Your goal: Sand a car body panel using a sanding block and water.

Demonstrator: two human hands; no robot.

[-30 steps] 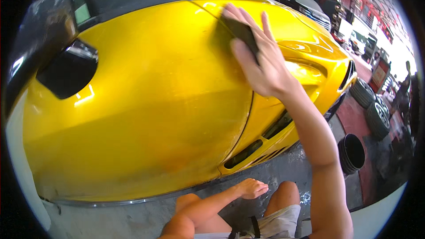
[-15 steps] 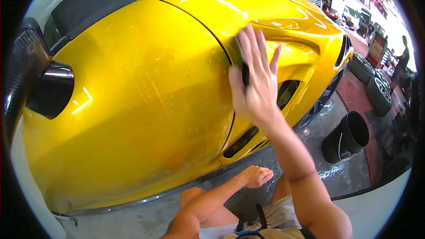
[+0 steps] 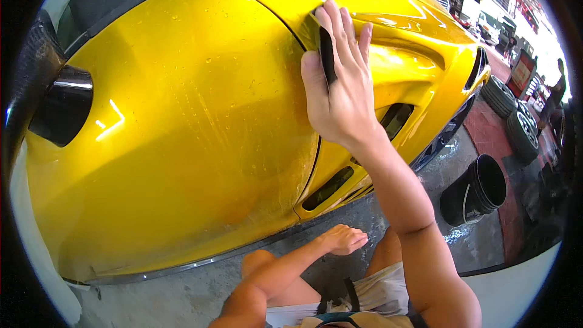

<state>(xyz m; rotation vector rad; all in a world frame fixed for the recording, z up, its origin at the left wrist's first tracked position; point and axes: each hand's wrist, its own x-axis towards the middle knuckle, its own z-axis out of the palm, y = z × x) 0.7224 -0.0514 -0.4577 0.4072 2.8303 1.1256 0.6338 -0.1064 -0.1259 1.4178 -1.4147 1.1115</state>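
My right hand (image 3: 343, 79) lies with fingers stretched over a black pad (image 3: 327, 54), thumb along its near side, pressing it to the yellow car body (image 3: 200, 115). The pad sits just right of the dark curved seam between the large panel and the front section. Most of its face is hidden under my palm. Water drops and streaks mark the yellow panel to the left. Lower down, my left hand (image 3: 345, 240) is closed with fingers curled, close to my knee and apart from the car; nothing shows in it.
A black bucket (image 3: 473, 189) with a handle stands on the wet floor at right. Several wheels with tyres (image 3: 521, 136) lie beyond it on red flooring. A dark mirror housing (image 3: 64, 106) juts in at far left. Black vents (image 3: 328, 188) break the car's lower side.
My right hand and the pad have slid farther away and slightly left across the yellow surface. The left hand stays closed near my knee. The view has shifted a little.
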